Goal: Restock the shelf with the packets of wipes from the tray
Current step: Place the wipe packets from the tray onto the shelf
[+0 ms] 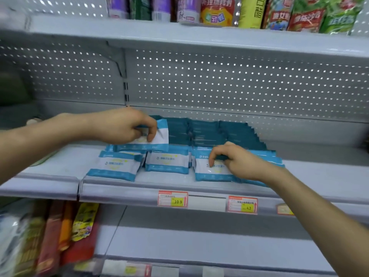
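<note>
Fingers point(150, 133) of left hand point(121, 126), seemingly around tilted packet point(162, 135) over the stack point(167, 162)

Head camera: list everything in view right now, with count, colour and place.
wipes packets: three flat in front, more stacked behind (uncountable), blue-and-white, middle shelf
held packet: one, blue-and-white, above the left-hand packets
middle shelf: one, grey
back panel: one, grey perforated, behind the shelf
price tags: two clear, red-and-yellow, middle shelf's front rail; a third cut off at right
bottles and bags: several, purple, red, yellow, green, upper shelf
blurred packs: several, red, orange, yellow, lower shelf left
left hand: pinches the held packet
right hand: fingers curled on the right front packet
</note>
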